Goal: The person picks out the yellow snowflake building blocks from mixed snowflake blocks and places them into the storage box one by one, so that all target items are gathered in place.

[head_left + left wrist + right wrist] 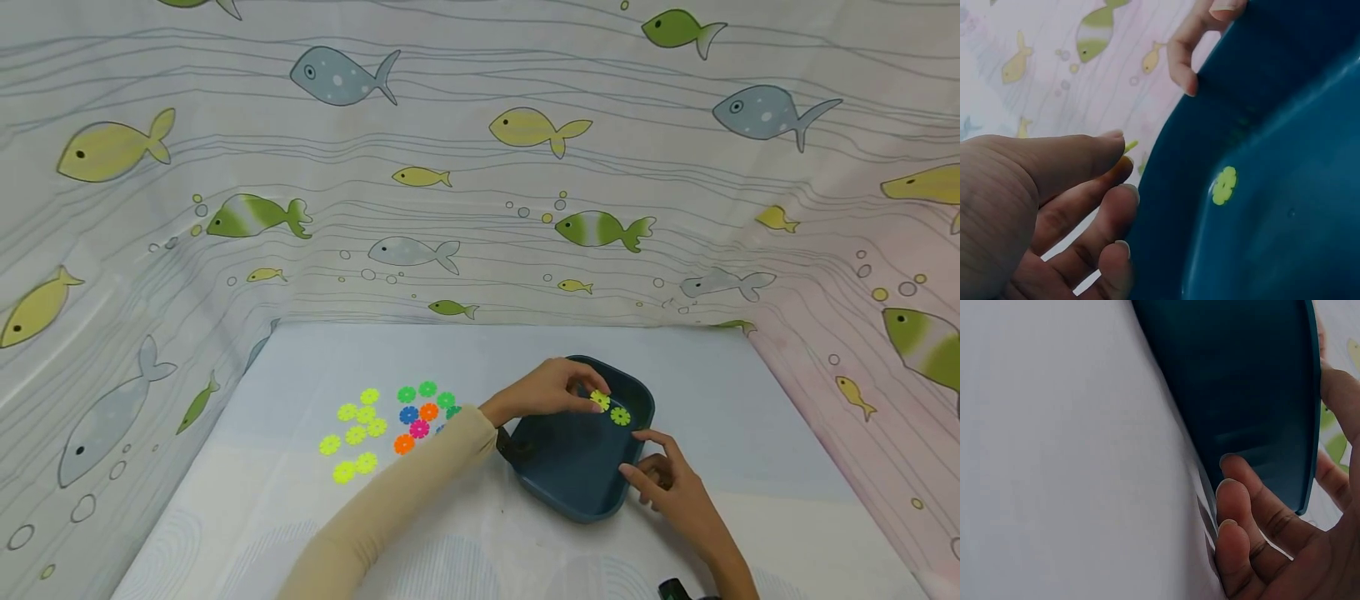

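My left hand (553,387) pinches a yellow snowflake disc (600,401) between thumb and forefinger, above the far part of a dark blue tray (572,467). In the left wrist view only the thin edge of that disc (1130,146) shows. Inside the tray lies another yellow disc (620,416). My right hand (671,483) holds the tray's right side, its fingertips at the rim. In the right wrist view, curled fingers (1250,494) lie along the tray's outer wall (1241,406).
Left of the tray, several yellow discs (356,434) lie loosely spread on the white tablecloth (225,517). Beside them are green discs (427,389), orange discs (404,444), a blue disc (408,415) and a pink disc (419,428). My left forearm (405,492) hides part of this group. Fish-printed cloth (465,208) hangs behind.
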Tool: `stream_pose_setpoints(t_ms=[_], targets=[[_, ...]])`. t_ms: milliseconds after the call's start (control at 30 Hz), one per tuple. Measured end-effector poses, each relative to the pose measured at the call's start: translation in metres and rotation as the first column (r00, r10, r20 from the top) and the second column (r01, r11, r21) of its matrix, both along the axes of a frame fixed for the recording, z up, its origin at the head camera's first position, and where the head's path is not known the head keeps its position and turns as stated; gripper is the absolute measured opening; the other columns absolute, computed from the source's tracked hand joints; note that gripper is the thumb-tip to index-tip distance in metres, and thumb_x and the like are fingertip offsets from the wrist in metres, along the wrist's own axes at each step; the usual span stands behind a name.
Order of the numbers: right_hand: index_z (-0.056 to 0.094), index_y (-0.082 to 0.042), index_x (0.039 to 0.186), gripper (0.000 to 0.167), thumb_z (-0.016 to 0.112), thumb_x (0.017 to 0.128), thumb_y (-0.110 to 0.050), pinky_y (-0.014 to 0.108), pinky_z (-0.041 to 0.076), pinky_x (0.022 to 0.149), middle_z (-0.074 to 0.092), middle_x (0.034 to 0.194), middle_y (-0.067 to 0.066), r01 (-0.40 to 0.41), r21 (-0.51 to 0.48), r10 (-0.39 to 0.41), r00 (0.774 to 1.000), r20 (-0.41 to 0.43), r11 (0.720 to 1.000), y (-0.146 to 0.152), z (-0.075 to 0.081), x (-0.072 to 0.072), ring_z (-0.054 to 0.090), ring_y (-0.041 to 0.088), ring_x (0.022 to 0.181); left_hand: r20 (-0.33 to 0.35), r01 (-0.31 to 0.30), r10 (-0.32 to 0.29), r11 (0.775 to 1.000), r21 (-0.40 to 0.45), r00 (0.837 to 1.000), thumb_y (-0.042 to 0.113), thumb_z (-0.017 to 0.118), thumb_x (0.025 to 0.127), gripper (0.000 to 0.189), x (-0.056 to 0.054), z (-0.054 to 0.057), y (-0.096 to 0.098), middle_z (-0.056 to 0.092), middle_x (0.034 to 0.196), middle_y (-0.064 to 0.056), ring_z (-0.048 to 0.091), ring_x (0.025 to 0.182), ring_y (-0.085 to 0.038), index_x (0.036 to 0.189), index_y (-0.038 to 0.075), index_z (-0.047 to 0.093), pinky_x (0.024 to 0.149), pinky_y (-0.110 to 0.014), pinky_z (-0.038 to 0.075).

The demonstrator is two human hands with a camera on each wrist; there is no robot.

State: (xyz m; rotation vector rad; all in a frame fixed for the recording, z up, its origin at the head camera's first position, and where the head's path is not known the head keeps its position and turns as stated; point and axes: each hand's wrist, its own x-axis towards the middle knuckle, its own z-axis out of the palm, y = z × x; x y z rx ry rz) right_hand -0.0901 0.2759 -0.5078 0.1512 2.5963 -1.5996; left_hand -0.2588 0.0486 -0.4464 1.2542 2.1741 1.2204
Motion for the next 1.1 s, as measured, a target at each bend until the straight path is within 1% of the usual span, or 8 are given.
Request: stream_pose_setpoints(t_ms=[100,267,333,433,567,667,833,1100], targets=[[0.038,-0.029,0.148,0.064,0.072,0.096,-0.043,0.035,0.052,0.063,0.067,0.096,0.011,-0.002,-0.003,0.002,1.000,-0.001,1.000,0.000,0.000,0.000,0.062,0.026,0.072,0.000,0.006,-0.006,1.000,-0.010,1.000,0.023,0.076,0.096,0.026,-0.001,-0.003,0.005,0.069,0.108,0.012,0.063,0.071,-0.012,0.121,0.018,0.073,0.067,-0.025,0.054],[0.038,-0.028,0.148,0.063,0.072,0.096,-0.043,0.035,0.052,0.062,0.067,0.096,0.011,-0.002,-0.003,0.002,1.000,-0.010,1.000,0.001,0.000,0.001,0.062,0.026,0.072,0.076,0.020,-0.021,1.000,0.011,0.997,0.018,0.073,0.098,0.026,-0.003,-0.008,0.012,0.069,0.106,0.008,0.071,0.079,-0.025,0.123,0.011,0.072,0.071,-0.033,0.059],[0.038,-0.028,0.148,0.063,0.072,0.097,-0.042,0.035,0.052,0.062,0.067,0.096,0.011,-0.006,-0.004,0.006,1.000,-0.012,1.000,0.001,0.000,0.001,0.062,0.026,0.072,0.106,0.024,-0.025,1.000,0.014,0.994,0.016,0.073,0.098,0.027,-0.003,-0.009,0.015,0.069,0.104,0.007,0.072,0.079,-0.027,0.124,0.008,0.071,0.070,-0.035,0.060],[0.038,-0.027,0.148,0.063,0.072,0.097,-0.041,0.035,0.052,0.062,0.067,0.096,0.011,-0.010,-0.005,0.010,1.000,-0.014,1.000,0.001,-0.001,0.001,0.062,0.026,0.071,0.113,0.032,-0.033,0.999,0.005,0.993,0.015,0.073,0.097,0.027,-0.002,-0.011,0.020,0.069,0.102,0.007,0.071,0.075,-0.023,0.123,0.007,0.071,0.067,-0.032,0.059],[0.038,-0.028,0.148,0.062,0.071,0.097,-0.041,0.034,0.052,0.062,0.067,0.097,0.010,-0.013,0.004,0.013,1.000,-0.024,1.000,0.002,-0.002,0.001,0.062,0.026,0.071,0.094,0.045,-0.043,0.999,-0.022,0.995,0.013,0.073,0.097,0.026,0.000,-0.013,0.026,0.070,0.099,0.007,0.070,0.070,-0.015,0.123,0.008,0.071,0.064,-0.028,0.058],[0.038,-0.030,0.148,0.061,0.071,0.098,-0.039,0.034,0.052,0.062,0.067,0.097,0.010,-0.019,0.002,0.019,0.999,-0.032,1.000,0.002,-0.003,0.001,0.062,0.026,0.071,0.080,0.044,-0.038,0.997,-0.065,0.996,0.013,0.074,0.096,0.026,0.000,-0.017,0.030,0.071,0.097,0.006,0.069,0.068,-0.010,0.122,0.010,0.071,0.063,-0.025,0.057],[0.037,-0.029,0.150,0.063,0.071,0.098,-0.037,0.034,0.052,0.061,0.067,0.097,0.010,-0.026,-0.012,0.026,0.999,-0.039,1.000,0.002,-0.004,0.000,0.062,0.026,0.071,0.060,0.055,-0.048,0.990,-0.129,0.997,0.013,0.075,0.095,0.026,0.000,-0.023,0.037,0.072,0.092,0.006,0.069,0.071,-0.007,0.121,0.012,0.071,0.066,-0.021,0.055],[0.037,-0.029,0.149,0.063,0.071,0.097,-0.042,0.034,0.052,0.062,0.067,0.098,0.009,-0.023,0.013,0.023,0.999,-0.031,1.000,0.003,-0.005,-0.001,0.062,0.025,0.071,0.019,0.086,-0.083,0.981,-0.171,0.996,0.010,0.073,0.095,0.022,-0.001,-0.029,0.048,0.071,0.086,0.010,0.066,0.073,-0.003,0.117,0.011,0.073,0.066,-0.019,0.053]])
